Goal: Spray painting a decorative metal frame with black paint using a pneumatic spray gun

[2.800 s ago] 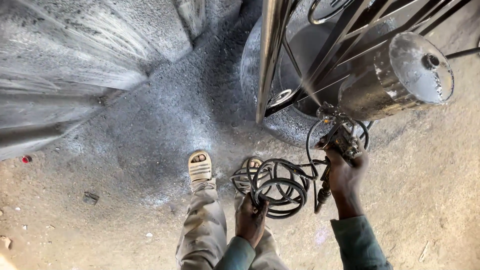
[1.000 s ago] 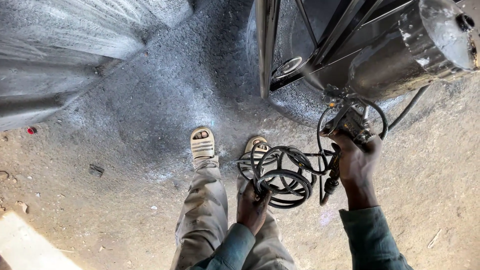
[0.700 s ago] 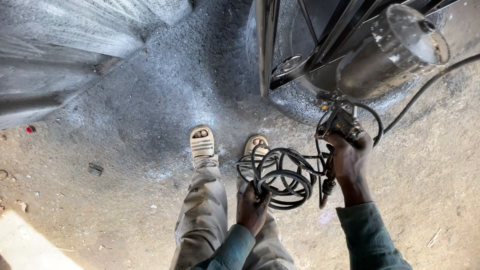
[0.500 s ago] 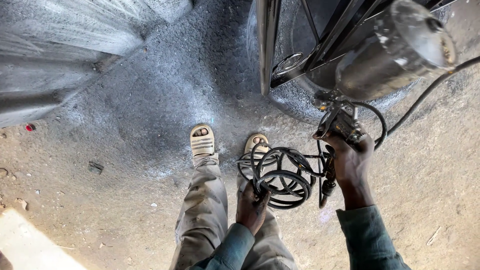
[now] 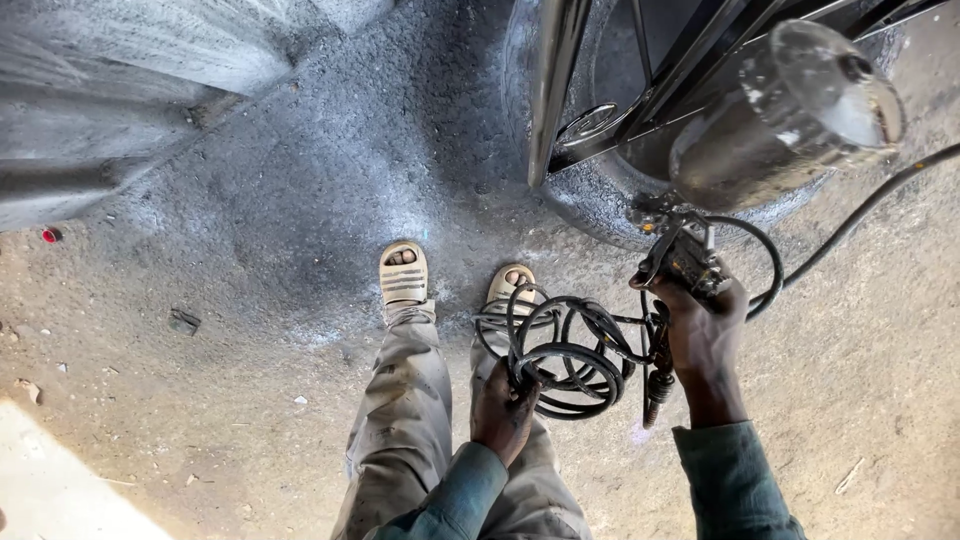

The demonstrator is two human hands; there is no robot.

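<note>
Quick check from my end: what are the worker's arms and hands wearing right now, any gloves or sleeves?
No gloves: the left hand and right hand are bare. Both arms wear long teal-green sleeves reaching the wrists, the fabric looking worn and dusty. No watch or rings visible.

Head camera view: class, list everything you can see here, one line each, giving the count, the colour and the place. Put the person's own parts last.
Spray gun: one, dark metal, in the right hand, upper right.
Paint cup: one, silvery metal, on top of the spray gun, tilted.
Hose coil: one, black, looped and held by the left hand, in front of the knees.
Metal frame: one, dark bars with a shiny upright, top centre.
Ground: sandy brown, with a grey sprayed patch towards the top.
Red bit: one, small, at the left edge.
Sandals: two, pale, centre.
Trousers: pale and stained, bottom centre.
Left hand: grips the hose coil.
Right hand: fingers around the spray gun.
</note>
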